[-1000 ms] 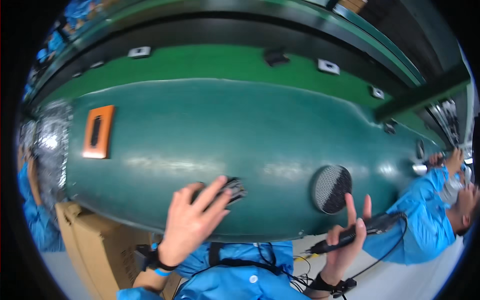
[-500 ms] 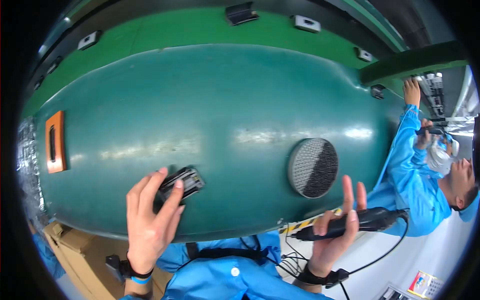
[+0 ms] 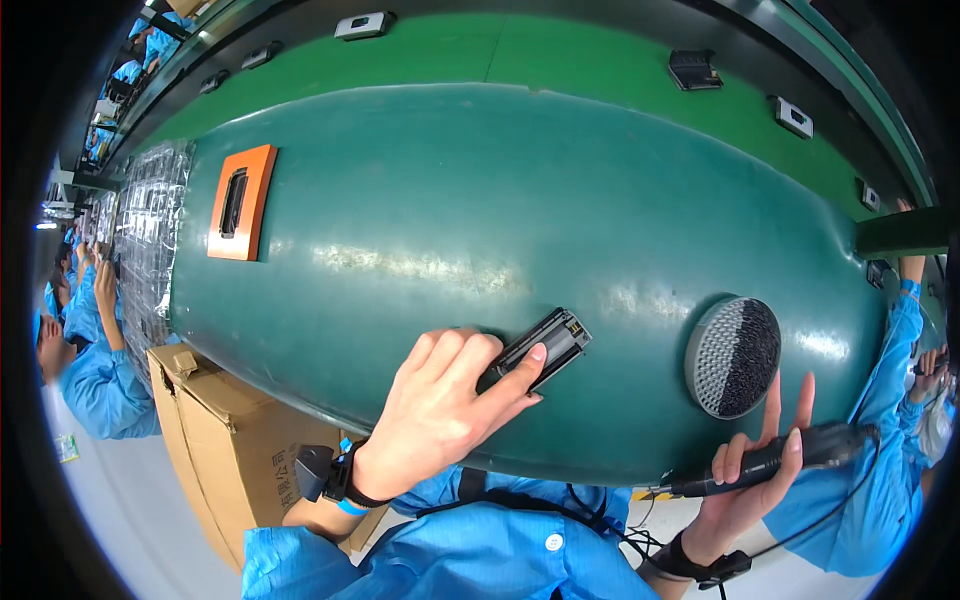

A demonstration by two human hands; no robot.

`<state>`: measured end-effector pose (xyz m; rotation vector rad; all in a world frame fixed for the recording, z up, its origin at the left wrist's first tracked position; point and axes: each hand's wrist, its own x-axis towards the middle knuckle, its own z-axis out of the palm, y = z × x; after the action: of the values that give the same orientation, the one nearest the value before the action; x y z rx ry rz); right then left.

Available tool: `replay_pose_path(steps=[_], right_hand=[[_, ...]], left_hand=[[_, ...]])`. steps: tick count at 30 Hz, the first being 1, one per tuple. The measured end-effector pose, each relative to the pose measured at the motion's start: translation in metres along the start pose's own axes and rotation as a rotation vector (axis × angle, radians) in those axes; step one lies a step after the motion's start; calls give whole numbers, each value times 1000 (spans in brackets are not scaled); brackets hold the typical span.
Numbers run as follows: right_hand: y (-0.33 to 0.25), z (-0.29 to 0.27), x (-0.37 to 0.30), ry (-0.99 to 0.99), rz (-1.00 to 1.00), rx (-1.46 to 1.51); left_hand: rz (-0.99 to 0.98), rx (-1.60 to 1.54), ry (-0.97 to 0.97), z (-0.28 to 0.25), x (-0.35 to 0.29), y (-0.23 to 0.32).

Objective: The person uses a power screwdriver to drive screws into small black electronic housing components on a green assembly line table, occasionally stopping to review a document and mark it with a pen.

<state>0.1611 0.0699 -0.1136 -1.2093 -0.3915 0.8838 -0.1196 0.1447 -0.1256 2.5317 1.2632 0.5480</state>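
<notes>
My left hand (image 3: 440,410) is closed on a small dark rectangular plastic housing (image 3: 545,347), thumb along its near side, just over the green work surface. Metal parts show at the housing's far end; the hand hides its other end. In my right hand (image 3: 755,480) is a black corded electric screwdriver (image 3: 770,462), gripped near the table's front edge. Its thin tip points left, and two of my fingers stick up off it. Beyond that hand sits a round dimpled tray (image 3: 718,345), its right half filled with small black pieces, perhaps screws.
An orange block with a slot (image 3: 257,205) lies at the left of the green mat (image 3: 450,190). A cardboard box (image 3: 215,410) stands below the table's left front edge. Grey-and-black housings, among them an open black one (image 3: 694,70), lie along the far green strip. Co-workers in blue are at both sides.
My view has turned left, so the table things appear farther right. The left hand still holds the housing, now with its fingers curled more tightly. The screwdriver stays in my right hand.
</notes>
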Motion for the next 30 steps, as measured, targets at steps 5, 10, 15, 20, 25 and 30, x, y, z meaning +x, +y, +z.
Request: replay_pose_path(steps=[5,10,15,20,25,30], right_hand=[[-7,13,13,-96,36,2],[-22,11,18,-87,-89,88],[-63,16,35,-311,-556,186],[-68,45,56,-543,-640,58],[-41,56,75,-766,-455,37],[-32,53,74,-799,-435,-43]], left_hand=[[25,5,-173,-3,1,14],[85,205,-156,-13,5,10],[223,171,52,9,25,8],[344,161,-44,19,41,14],[369,176,-15,28,45,14],[410,122,26,28,49,8]])
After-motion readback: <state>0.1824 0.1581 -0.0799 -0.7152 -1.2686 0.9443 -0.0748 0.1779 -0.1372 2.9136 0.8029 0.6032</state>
